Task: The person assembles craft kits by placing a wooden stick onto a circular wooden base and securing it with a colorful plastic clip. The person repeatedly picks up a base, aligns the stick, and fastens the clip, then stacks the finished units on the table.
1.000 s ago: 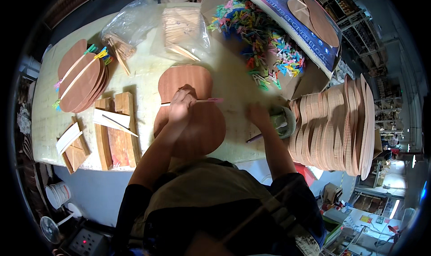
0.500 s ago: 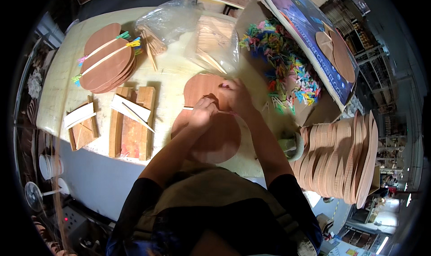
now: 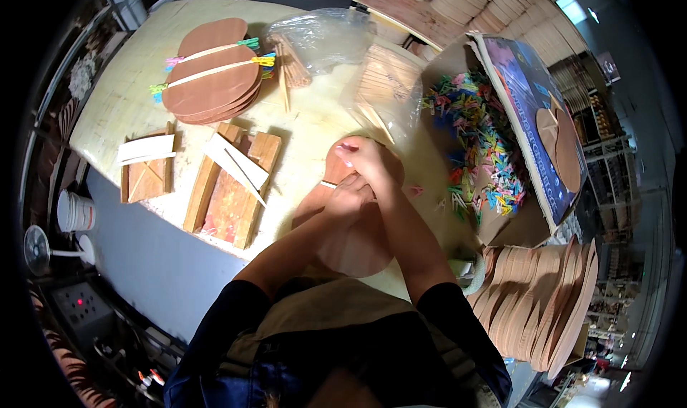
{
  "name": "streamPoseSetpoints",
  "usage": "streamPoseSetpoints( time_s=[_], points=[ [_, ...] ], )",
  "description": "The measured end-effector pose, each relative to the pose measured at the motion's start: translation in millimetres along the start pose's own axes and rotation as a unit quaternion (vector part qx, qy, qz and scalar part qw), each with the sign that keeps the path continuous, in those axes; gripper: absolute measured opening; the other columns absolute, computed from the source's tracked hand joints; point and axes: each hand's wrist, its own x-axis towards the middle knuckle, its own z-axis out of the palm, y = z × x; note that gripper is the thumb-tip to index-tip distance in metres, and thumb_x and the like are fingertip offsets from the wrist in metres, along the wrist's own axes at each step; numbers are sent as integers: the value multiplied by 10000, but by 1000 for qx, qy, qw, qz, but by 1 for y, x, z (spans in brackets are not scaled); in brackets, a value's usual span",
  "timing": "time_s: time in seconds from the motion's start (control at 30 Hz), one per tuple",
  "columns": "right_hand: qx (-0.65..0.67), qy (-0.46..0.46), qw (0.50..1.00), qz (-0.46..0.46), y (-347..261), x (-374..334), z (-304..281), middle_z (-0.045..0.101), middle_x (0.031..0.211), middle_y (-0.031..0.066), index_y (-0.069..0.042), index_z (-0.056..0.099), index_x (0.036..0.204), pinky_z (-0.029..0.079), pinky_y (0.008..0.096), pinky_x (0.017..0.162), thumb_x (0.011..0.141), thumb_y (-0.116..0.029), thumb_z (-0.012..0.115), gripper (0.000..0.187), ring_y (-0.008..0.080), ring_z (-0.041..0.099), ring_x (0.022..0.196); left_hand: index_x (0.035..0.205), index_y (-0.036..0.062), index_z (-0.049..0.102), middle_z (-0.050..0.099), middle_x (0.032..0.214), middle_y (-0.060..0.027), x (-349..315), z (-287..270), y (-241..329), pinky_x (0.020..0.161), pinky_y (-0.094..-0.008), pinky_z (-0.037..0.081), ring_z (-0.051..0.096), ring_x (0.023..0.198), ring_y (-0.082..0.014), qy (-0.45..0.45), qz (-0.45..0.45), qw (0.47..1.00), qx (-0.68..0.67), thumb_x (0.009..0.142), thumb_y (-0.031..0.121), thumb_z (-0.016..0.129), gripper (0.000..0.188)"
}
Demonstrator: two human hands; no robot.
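Note:
In front of me a guitar-shaped brown wooden board (image 3: pixel 361 247) lies on the table, with a light wooden strip (image 3: pixel 328 185) across its narrow waist. My left hand (image 3: pixel 349 197) rests closed over the strip's middle; whether it grips anything is hidden. Just beyond it, my right hand (image 3: pixel 369 157) pinches a pink clothespin (image 3: pixel 346 154) above the board's upper part. The right wrist partly covers the left fingers. Another pink clothespin (image 3: pixel 416 191) sits by the right edge of the waist.
Back left, stacked boards (image 3: pixel 211 86) carry strips held by coloured clothespins. Two wooden jigs (image 3: pixel 232 186) (image 3: pixel 148 166) hold pale strips. Plastic bags (image 3: pixel 386 79) with wooden sticks lie behind. A carton (image 3: pixel 533 114) of clothespins and a row of upright boards (image 3: pixel 537 300) stand at right.
My right hand has moved left across the board with the pink clothespin. A pink clothespin now shows at the waist's right edge. The whole view has turned and shifted.

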Motion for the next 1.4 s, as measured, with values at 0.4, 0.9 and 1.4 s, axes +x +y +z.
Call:
streamPoseSetpoints(
  time_s=[0.4,0.9,1.4],
  points=[
    [-61,-349,933,61,-78,-14,34,625,710,43,10,657,992,424,238,496,792,-60,672,213,78,526,565,1046,44,566,563,1097,-101,-26,28,-17,897,-349,421,523,1054,-216,17,-253,899,-358,841,82,585,210],
    [-336,149,921,-128,153,-152,-61,575,1042,161,-55,598,1056,399,455,937,822,-174,519,274,350,519,1052,946,47,598,560,1076,-117,-11,-22,-13,894,-365,442,525,1046,-310,-53,-34,996,-59,771,80,615,180],
    [-310,251,916,-46,157,-206,-43,557,674,119,-55,566,727,437,395,585,750,-92,565,43,304,572,649,868,-17,584,620,798,-94,-191,-390,-249,524,-301,476,574,634,-173,699,-498,501,-112,836,158,665,195]
  ],
)
